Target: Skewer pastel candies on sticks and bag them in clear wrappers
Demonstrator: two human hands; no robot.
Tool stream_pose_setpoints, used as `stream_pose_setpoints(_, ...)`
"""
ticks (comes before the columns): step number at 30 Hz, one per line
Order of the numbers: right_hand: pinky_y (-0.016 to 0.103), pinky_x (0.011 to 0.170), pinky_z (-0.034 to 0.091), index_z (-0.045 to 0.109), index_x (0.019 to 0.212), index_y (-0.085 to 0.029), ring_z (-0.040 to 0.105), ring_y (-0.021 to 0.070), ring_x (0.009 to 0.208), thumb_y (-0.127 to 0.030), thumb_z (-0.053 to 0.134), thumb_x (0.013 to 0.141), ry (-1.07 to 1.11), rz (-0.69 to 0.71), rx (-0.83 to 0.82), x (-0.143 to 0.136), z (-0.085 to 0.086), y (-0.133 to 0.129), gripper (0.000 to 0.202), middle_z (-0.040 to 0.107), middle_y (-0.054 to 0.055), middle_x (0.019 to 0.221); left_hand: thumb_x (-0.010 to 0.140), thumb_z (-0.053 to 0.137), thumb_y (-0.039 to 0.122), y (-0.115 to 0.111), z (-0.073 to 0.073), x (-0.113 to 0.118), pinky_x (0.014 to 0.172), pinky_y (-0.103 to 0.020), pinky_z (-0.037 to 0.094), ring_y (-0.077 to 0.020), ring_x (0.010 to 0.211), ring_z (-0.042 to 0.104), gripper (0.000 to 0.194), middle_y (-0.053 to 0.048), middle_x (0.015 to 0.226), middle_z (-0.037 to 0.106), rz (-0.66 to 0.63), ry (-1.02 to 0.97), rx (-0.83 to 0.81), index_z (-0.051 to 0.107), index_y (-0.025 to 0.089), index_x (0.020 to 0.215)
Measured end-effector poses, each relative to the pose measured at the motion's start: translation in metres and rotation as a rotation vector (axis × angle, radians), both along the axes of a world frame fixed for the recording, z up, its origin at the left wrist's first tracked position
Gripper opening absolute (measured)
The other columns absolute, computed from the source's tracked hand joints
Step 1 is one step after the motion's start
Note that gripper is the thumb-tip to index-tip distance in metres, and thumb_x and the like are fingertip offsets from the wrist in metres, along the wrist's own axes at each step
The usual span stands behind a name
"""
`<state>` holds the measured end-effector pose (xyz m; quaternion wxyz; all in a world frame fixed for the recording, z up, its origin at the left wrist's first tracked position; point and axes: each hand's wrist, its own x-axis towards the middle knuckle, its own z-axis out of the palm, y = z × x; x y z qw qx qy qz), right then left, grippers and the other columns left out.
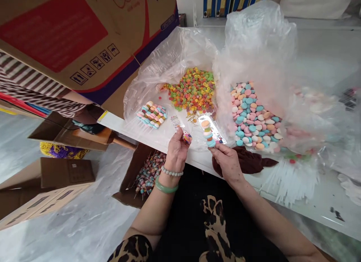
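My left hand (177, 151) is closed, pinching a small, brightly coloured printed piece (187, 137) between thumb and fingers. In my right hand (227, 161) is the lower end of a candy skewer (208, 133), held upright with orange, white and blue pieces stacked on it. A shiny printed wrapper (216, 132) lies just behind the skewer. Several more candy skewers (152, 114) lie side by side on the table to the left. Beyond my hands are a heap of small ring candies (194, 90) and, to the right, a pile of pastel oval candies (252, 115).
Clear plastic bags (259, 32) surround both heaps. White sticks (296, 183) and a brown cloth (248, 159) lie at the right. Below the table edge, a carton (128, 187) holds many skewers. A large cardboard box (121, 25) stands at the left, near another person's striped sleeve (36, 79).
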<state>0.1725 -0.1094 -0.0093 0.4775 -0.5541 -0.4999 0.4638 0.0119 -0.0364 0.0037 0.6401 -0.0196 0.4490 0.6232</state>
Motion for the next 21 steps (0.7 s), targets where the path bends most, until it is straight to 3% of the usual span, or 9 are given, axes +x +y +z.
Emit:
stream_pose_setpoints(5, 0.028, 0.072, 0.041, 0.068, 0.083, -0.02, 0.05, 0.0156, 0.074, -0.038, 0.065, 0.08, -0.022, -0.096, 0.066, -0.019, 0.013, 0.005, 0.019, 0.058, -0.001, 0.075, 0.084, 0.069, 0.026, -0.014, -0.002, 0.023, 0.063, -0.019, 0.05, -0.0082, 0.063, 0.063, 0.011, 0.0, 0.075, 0.069, -0.067, 0.067, 0.204, 0.066, 0.016, 0.083)
stream_pose_setpoints(7, 0.027, 0.066, 0.039, 0.066, 0.074, -0.019, 0.046, 0.0144, 0.069, -0.041, 0.066, 0.076, -0.01, -0.112, 0.009, -0.021, 0.01, 0.014, 0.022, 0.054, -0.003, 0.068, 0.08, 0.074, 0.029, -0.02, -0.004, 0.031, 0.07, -0.022, 0.052, -0.0104, 0.072, 0.066, 0.015, -0.001, 0.082, 0.071, -0.137, 0.066, 0.267, 0.067, 0.016, 0.085)
stream_pose_setpoints(10, 0.026, 0.059, 0.034, 0.057, 0.06, -0.018, 0.04, 0.0128, 0.062, -0.043, 0.066, 0.071, 0.066, -0.157, -0.09, -0.016, -0.005, 0.026, 0.028, 0.045, -0.004, 0.058, 0.072, 0.08, 0.03, -0.026, -0.004, 0.034, 0.066, -0.024, 0.053, -0.0123, 0.068, 0.065, 0.021, -0.001, 0.076, 0.07, -0.334, 0.065, 0.246, 0.067, 0.015, 0.08)
stream_pose_setpoints(13, 0.025, 0.055, 0.032, 0.058, 0.064, -0.018, 0.039, 0.0122, 0.059, -0.043, 0.066, 0.067, 0.138, -0.15, -0.169, -0.003, -0.016, 0.033, 0.027, 0.044, -0.004, 0.056, 0.068, 0.083, 0.027, -0.027, -0.001, 0.028, 0.063, -0.027, 0.055, -0.0147, 0.065, 0.066, 0.024, -0.004, 0.073, 0.07, -0.566, 0.099, 0.195, 0.067, 0.012, 0.075)
stream_pose_setpoints(15, 0.025, 0.054, 0.031, 0.057, 0.064, -0.018, 0.037, 0.0117, 0.058, -0.042, 0.066, 0.067, 0.147, -0.117, -0.206, 0.005, -0.016, 0.033, 0.025, 0.043, -0.005, 0.056, 0.069, 0.083, 0.023, -0.024, 0.001, 0.023, 0.065, -0.028, 0.056, -0.016, 0.067, 0.068, 0.021, -0.006, 0.076, 0.071, -0.64, 0.127, 0.169, 0.067, 0.01, 0.076)
stream_pose_setpoints(17, 0.025, 0.055, 0.031, 0.056, 0.064, -0.019, 0.037, 0.0116, 0.058, -0.04, 0.064, 0.068, 0.128, -0.084, -0.205, 0.014, -0.011, 0.032, 0.024, 0.043, -0.004, 0.057, 0.072, 0.08, 0.019, -0.02, -0.001, 0.018, 0.064, -0.029, 0.057, -0.0158, 0.064, 0.067, 0.016, -0.007, 0.075, 0.071, -0.613, 0.151, 0.127, 0.068, 0.01, 0.076)
stream_pose_setpoints(21, 0.025, 0.054, 0.03, 0.053, 0.062, -0.019, 0.038, 0.0119, 0.06, -0.04, 0.059, 0.077, -0.022, -0.076, -0.116, 0.033, 0.0, 0.022, 0.026, 0.044, -0.003, 0.06, 0.084, 0.068, 0.017, -0.007, -0.007, 0.006, 0.062, -0.03, 0.057, -0.0135, 0.052, 0.062, 0.018, -0.002, 0.059, 0.064, -0.385, 0.107, -0.029, 0.063, 0.012, 0.067)
